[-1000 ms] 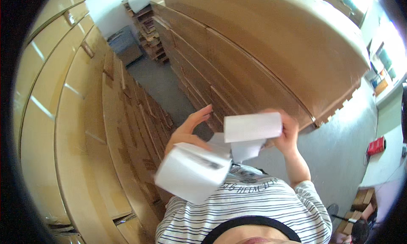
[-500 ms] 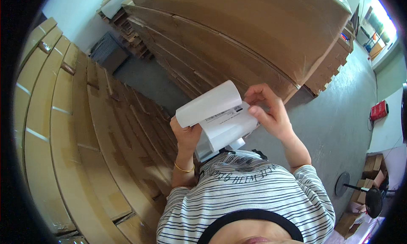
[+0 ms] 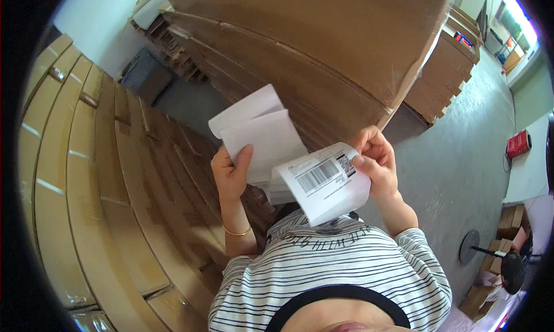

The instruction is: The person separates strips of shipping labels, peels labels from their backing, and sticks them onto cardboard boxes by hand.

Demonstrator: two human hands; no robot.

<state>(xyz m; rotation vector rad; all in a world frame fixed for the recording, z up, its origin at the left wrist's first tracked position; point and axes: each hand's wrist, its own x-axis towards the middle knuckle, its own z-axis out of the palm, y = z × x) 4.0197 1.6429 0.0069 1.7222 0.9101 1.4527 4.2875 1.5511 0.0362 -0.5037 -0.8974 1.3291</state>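
My left hand (image 3: pixel 231 176) is closed on a strip of white label sheets (image 3: pixel 259 141), thumb on top, with their blank sides showing. One sheet folds back behind the others at the far end. Between the thumb and fingers of my right hand (image 3: pixel 378 164) is the corner of a printed shipping label (image 3: pixel 320 182), which bears a barcode and a square code. This label curls in front of my chest and overlaps the lower part of the blank sheets. Whether it is still joined to them is hidden.
Long brown cartons (image 3: pixel 98 176) are stacked along my left. A large carton stack (image 3: pixel 323 38) stands ahead, close beyond my hands. Grey floor (image 3: pixel 427 176) runs along the right, with a black round-based stand (image 3: pixel 470 246) and small open boxes (image 3: pixel 508 228) near the wall.
My right hand's fingers have closed on the printed label, which now faces up. My left hand has moved left with the other sheets, and the paper has spread between my hands.
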